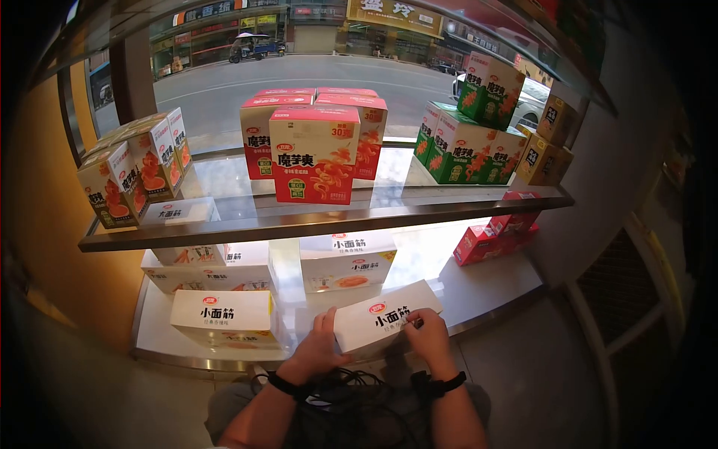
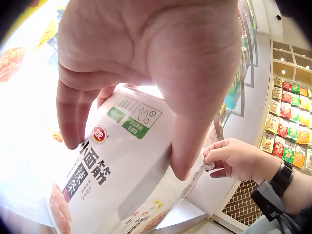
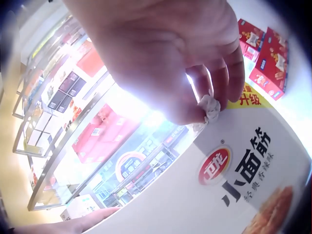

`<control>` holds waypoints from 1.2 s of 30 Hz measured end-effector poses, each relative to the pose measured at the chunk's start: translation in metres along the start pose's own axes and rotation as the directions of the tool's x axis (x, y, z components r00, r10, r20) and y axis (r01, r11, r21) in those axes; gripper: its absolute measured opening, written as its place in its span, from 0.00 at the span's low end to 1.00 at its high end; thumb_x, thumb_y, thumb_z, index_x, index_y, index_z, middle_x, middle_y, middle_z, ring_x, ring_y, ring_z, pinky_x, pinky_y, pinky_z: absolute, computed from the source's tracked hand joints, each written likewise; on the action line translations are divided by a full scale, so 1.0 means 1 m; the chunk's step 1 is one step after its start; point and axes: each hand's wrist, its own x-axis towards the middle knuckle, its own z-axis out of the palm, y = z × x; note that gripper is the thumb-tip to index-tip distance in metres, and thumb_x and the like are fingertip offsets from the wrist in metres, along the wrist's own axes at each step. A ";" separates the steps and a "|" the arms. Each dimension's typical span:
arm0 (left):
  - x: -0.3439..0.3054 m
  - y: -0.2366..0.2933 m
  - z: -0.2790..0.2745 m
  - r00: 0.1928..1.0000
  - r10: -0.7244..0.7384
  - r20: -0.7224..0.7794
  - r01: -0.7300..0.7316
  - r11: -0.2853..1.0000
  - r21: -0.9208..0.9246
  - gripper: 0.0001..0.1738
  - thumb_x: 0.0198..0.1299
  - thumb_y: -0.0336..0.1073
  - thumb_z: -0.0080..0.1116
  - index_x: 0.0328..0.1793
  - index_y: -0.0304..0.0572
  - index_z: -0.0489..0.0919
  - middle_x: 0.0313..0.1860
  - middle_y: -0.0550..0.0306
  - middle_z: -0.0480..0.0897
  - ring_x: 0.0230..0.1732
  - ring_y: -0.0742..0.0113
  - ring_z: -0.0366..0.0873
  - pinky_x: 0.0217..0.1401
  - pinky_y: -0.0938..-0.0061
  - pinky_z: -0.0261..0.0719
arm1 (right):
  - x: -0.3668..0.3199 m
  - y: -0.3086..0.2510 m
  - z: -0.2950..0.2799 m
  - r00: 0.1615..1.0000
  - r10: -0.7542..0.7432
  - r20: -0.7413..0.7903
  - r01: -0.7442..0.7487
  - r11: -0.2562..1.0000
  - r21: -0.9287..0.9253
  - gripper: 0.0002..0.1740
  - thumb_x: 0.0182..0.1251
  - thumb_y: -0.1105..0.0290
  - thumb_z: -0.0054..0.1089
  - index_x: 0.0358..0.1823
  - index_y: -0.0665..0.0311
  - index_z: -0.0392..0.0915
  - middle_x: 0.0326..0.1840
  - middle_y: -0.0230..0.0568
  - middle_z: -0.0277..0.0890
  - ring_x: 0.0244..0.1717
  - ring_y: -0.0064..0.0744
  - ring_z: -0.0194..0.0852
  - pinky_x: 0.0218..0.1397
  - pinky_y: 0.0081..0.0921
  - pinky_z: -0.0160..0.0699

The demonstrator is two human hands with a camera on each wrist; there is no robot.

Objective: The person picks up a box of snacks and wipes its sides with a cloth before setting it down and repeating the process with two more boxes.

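A white snack box (image 1: 364, 337) with a red oval logo and black lettering is tilted at the front edge of the lower shelf. My left hand (image 1: 318, 352) grips its left end, thumb on one side and fingers on the other in the left wrist view. At the box's right end, my right hand (image 1: 431, 340) pinches a small crumpled white tissue (image 3: 211, 109). In the right wrist view the tissue lies close against the box edge, near a yellow corner label (image 3: 246, 100).
More white boxes (image 1: 222, 309) stand on the lower shelf, with red boxes (image 1: 479, 245) at its right. Above, the upper shelf's metal edge (image 1: 329, 218) runs across, bearing red-and-beige boxes (image 1: 314, 161), green boxes (image 1: 460, 153) and brown boxes (image 1: 134, 176). A street lies behind the glass.
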 end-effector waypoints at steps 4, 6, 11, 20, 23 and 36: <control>0.001 0.007 -0.006 0.998 -0.017 0.055 0.017 1.000 0.004 0.69 0.42 0.48 0.82 0.81 0.28 0.46 0.73 0.29 0.60 0.72 0.33 0.66 0.73 0.57 0.71 | 0.005 0.027 -0.009 0.976 0.014 -0.215 -0.040 0.993 -0.114 0.08 0.57 0.74 0.65 0.39 0.68 0.81 0.37 0.49 0.80 0.36 0.48 0.81 0.45 0.38 0.81; 0.002 0.010 -0.007 0.995 -0.088 0.054 0.089 0.996 -0.023 0.69 0.41 0.46 0.82 0.81 0.29 0.46 0.72 0.30 0.60 0.72 0.34 0.65 0.74 0.57 0.70 | 0.011 0.042 -0.007 0.946 -0.051 -0.321 0.011 0.992 -0.126 0.07 0.58 0.75 0.63 0.38 0.69 0.81 0.40 0.51 0.80 0.38 0.50 0.81 0.46 0.39 0.81; 0.004 0.007 -0.003 0.994 -0.102 0.039 0.103 0.994 -0.031 0.70 0.39 0.45 0.84 0.81 0.28 0.46 0.73 0.31 0.60 0.74 0.37 0.63 0.75 0.57 0.68 | 0.018 0.053 -0.008 0.926 -0.030 -0.377 -0.016 0.993 -0.117 0.06 0.64 0.75 0.64 0.41 0.69 0.83 0.41 0.53 0.80 0.39 0.50 0.82 0.47 0.39 0.81; 0.004 0.002 -0.002 0.996 -0.083 0.028 0.085 0.995 -0.061 0.71 0.39 0.48 0.85 0.80 0.25 0.47 0.74 0.30 0.60 0.75 0.36 0.61 0.77 0.58 0.65 | 0.023 0.056 -0.012 0.905 0.036 -0.424 -0.096 0.988 -0.121 0.08 0.64 0.73 0.62 0.42 0.69 0.83 0.39 0.54 0.82 0.37 0.49 0.83 0.46 0.39 0.82; 0.004 0.003 -0.002 0.995 -0.094 0.038 0.096 0.994 -0.055 0.71 0.39 0.48 0.85 0.80 0.25 0.47 0.74 0.30 0.59 0.75 0.36 0.61 0.77 0.58 0.65 | 0.026 0.059 -0.012 0.908 0.059 -0.415 -0.111 0.989 -0.102 0.08 0.65 0.73 0.61 0.42 0.69 0.83 0.40 0.54 0.82 0.37 0.50 0.83 0.46 0.38 0.82; 0.002 0.007 -0.002 0.992 -0.119 0.044 0.120 0.992 -0.028 0.71 0.37 0.39 0.85 0.81 0.30 0.46 0.74 0.32 0.58 0.75 0.35 0.63 0.75 0.58 0.69 | 0.025 0.043 -0.004 0.918 -0.127 -0.376 0.054 0.979 -0.198 0.05 0.65 0.76 0.62 0.39 0.67 0.84 0.40 0.50 0.84 0.45 0.54 0.82 0.52 0.41 0.80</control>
